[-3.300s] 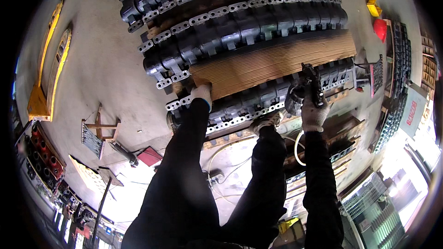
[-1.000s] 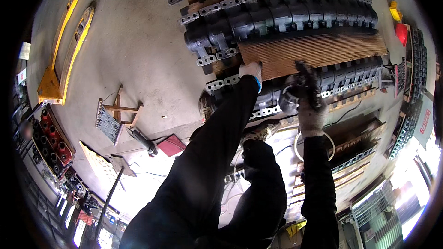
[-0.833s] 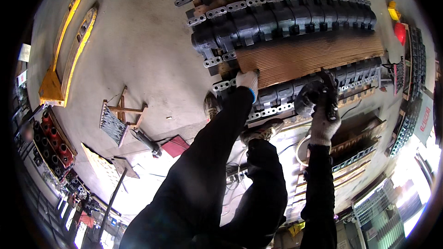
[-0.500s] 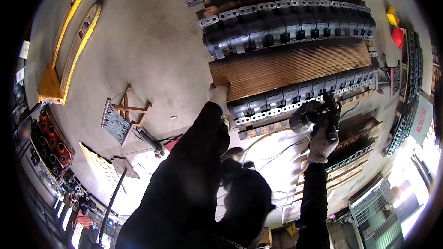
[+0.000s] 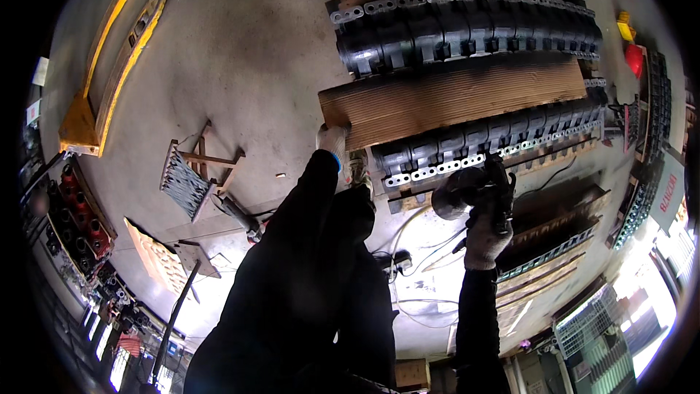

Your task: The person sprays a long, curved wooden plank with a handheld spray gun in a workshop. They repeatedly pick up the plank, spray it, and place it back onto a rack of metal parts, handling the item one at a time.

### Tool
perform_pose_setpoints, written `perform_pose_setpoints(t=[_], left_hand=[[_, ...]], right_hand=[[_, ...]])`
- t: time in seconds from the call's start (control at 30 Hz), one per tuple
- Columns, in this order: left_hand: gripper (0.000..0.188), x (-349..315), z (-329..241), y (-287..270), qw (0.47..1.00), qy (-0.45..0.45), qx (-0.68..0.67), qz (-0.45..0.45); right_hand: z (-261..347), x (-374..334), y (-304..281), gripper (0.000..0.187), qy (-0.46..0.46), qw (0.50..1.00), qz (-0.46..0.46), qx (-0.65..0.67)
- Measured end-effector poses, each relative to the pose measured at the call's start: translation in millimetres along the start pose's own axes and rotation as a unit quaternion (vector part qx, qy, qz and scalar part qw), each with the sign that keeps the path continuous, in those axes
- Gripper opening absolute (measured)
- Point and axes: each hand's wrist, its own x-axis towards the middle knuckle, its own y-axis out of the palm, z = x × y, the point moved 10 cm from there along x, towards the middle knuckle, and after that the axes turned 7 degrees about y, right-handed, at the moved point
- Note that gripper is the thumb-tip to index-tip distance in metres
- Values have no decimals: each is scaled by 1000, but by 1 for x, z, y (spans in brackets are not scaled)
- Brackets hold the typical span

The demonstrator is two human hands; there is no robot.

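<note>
My gloved left hand grips the left end of a long corrugated cardboard sheet. Black smears darken the sheet's far edge. It lies slanted between two rows of black metal track chain, covering part of the nearer chain. The farther chain runs along the sheet's far side. In my gloved right hand is a dark spray gun with a round cup, held just on the near side of the nearer chain and apart from it. My fingers are wrapped around its grip; the trigger is hidden.
A pale hose loops over the bright floor below my hands. Wooden slats with another chain lie at the right. To the left stand a folding stool and yellow pallet-jack forks. A red-parts crate sits farther left.
The cardboard and my left hand have shifted left along the chains. My right hand has carried the spray gun left and slightly nearer to me. The whole view has shifted a little.
</note>
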Motion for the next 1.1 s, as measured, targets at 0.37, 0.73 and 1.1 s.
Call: perform_pose_setpoints(t=[0.37, 0.73, 1.1], left_hand=[[21, 38, 28, 0, 1000, 15, -21, 8], [31, 53, 23, -42, 997, 59, 57, -12], [27, -8, -31, -1, 997, -27, -55, -52]], right_hand=[[-19, -10, 8, 23, -58, 998, 9, -15], [-18, 18, 116, 34, -78, 985, 143, 49], [-38, 32, 116, 26, -6, 990, 92, 104]])
